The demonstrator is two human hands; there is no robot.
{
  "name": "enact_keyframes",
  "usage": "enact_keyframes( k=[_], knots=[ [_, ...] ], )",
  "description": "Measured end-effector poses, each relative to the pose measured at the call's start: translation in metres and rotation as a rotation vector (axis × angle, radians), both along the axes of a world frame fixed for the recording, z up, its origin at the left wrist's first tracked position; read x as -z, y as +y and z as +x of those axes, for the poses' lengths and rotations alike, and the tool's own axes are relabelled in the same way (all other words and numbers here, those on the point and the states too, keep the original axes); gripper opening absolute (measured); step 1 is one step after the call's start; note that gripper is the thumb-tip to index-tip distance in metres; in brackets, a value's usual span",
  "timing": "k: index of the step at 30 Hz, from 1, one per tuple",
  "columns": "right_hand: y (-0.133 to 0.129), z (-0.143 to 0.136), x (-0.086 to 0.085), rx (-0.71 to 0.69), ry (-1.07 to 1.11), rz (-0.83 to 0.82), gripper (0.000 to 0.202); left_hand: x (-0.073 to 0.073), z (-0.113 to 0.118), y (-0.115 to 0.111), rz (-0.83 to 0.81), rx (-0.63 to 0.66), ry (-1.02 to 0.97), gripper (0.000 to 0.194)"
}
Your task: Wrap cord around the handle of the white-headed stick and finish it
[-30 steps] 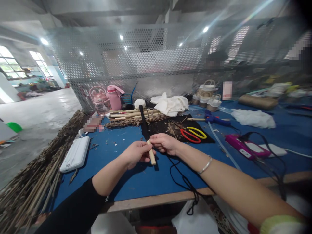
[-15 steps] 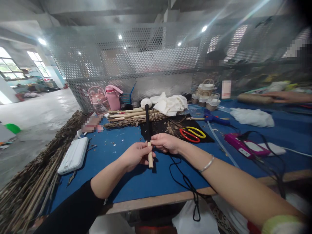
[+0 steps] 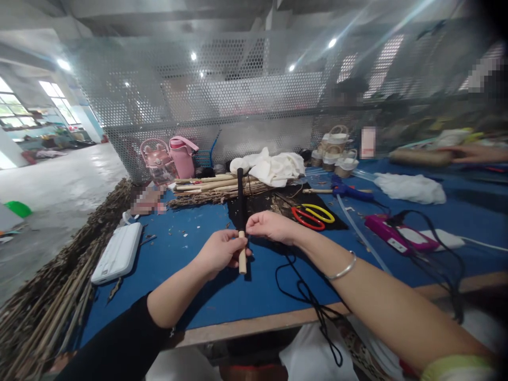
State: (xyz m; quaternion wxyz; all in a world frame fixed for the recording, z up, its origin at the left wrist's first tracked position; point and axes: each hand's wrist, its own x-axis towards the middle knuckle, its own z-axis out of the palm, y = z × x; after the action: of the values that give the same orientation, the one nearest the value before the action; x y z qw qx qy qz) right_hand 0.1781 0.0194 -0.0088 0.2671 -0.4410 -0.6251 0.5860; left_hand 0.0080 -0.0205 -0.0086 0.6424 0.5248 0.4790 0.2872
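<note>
My left hand [image 3: 224, 251] is closed round the pale lower end of a wooden stick [image 3: 242, 260], thumb across its front. Black wrapping [image 3: 240, 198] covers the stick's upper part, and it points away from me, over the blue table. Just right of where black meets bare wood, my right hand [image 3: 272, 226] pinches a black cord [image 3: 304, 288], whose slack trails below the hand and loops over the table's front edge. The pinched bit is too small to see clearly. Beyond my right hand lie scissors [image 3: 313, 216] with one red and one yellow handle.
Left stands a white power bank [image 3: 117, 252] by a pile of dry stalks [image 3: 59, 286]. Behind are cut sticks [image 3: 214, 185], white cloth [image 3: 278, 166] and a pink bottle [image 3: 183, 159]. A blue glue gun [image 3: 351, 190] and purple power strip [image 3: 400, 235] lie right, near another person's hand [image 3: 480, 154].
My right hand has shifted slightly up and away from the stick, and the cord's hanging loop has swung right. My left hand still holds the stick in nearly the same place.
</note>
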Motion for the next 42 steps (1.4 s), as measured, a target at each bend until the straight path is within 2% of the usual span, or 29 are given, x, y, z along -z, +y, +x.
enact_keyframes(
  k=[2, 7, 11, 17, 26, 42],
  knots=[
    [0.0, 0.003, -0.003, -0.015, 0.014, -0.033, 0.015, -0.001, 0.001, -0.001, -0.003, -0.009, 0.014, 0.022],
    [0.001, 0.002, 0.0, -0.045, 0.222, -0.278, 0.017, -0.001, 0.0, -0.001, -0.027, -0.031, 0.01, 0.023],
    [0.002, -0.003, 0.004, -0.008, 0.313, -0.354, 0.016, 0.002, -0.002, 0.0, -0.022, -0.021, 0.021, 0.022],
    [0.003, -0.003, 0.006, 0.078, 0.286, -0.36, 0.016, 0.001, -0.003, 0.001, -0.022, -0.034, -0.014, 0.026],
    [0.002, -0.003, 0.006, 0.082, 0.232, -0.323, 0.016, -0.004, -0.003, 0.0, -0.04, -0.044, -0.026, 0.025],
    [0.001, -0.006, 0.007, 0.078, 0.203, -0.364, 0.016, -0.001, -0.004, 0.001, -0.099, -0.004, -0.136, 0.016]
  ],
)
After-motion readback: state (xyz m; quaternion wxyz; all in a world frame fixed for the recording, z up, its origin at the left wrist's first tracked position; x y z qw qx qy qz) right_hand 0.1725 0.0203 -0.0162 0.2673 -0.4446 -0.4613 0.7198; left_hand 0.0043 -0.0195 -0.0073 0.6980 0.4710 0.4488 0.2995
